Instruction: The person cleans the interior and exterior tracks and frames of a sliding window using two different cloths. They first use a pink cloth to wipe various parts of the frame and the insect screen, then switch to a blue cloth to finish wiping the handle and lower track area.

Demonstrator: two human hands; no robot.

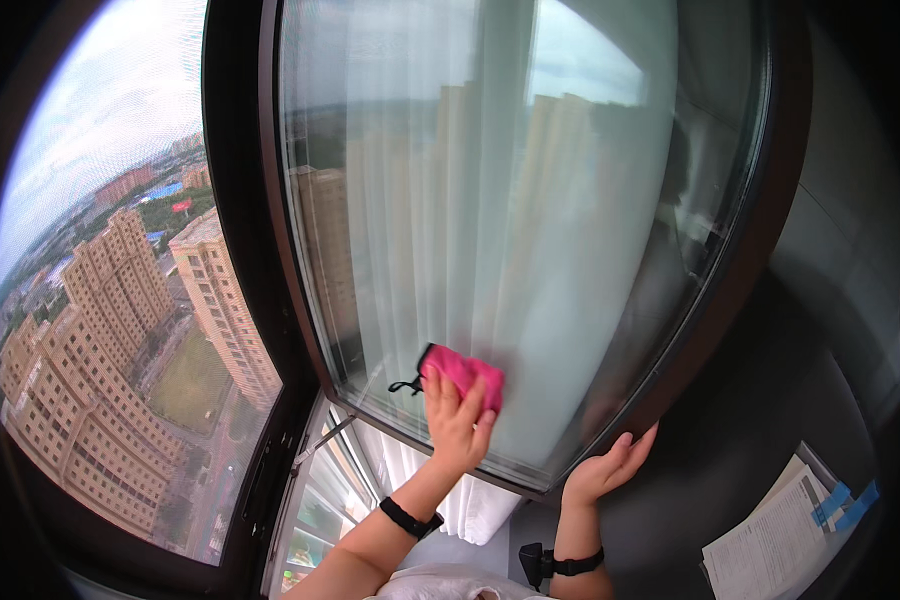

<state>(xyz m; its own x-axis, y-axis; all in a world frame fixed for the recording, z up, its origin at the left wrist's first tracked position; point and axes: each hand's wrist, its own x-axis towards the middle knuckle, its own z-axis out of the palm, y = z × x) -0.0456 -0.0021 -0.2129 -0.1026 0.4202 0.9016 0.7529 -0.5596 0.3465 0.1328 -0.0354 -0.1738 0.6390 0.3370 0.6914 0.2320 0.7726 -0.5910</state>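
Note:
An open window sash (788, 120) with a dark brown frame and a large glass pane (570, 300) stands in front of me. My left hand (454, 428) presses a bright pink cloth (462, 364) flat against the lower part of the pane. The cloth has a black edge, and a small black loop sticks out at its left. Lower right, my right hand (604, 470) grips the sash frame at its bottom corner, thumb and fingers along the edge. Both wrists wear black bands; the right one carries a small black box (536, 564).
To the left, a fixed dark window frame (238, 200) borders a screened opening above tall tan buildings (120, 290). A metal stay arm (325, 438) joins sash and frame. White curtains (480, 510) hang below the sash. Papers (770, 535) with blue tape lie at the lower right.

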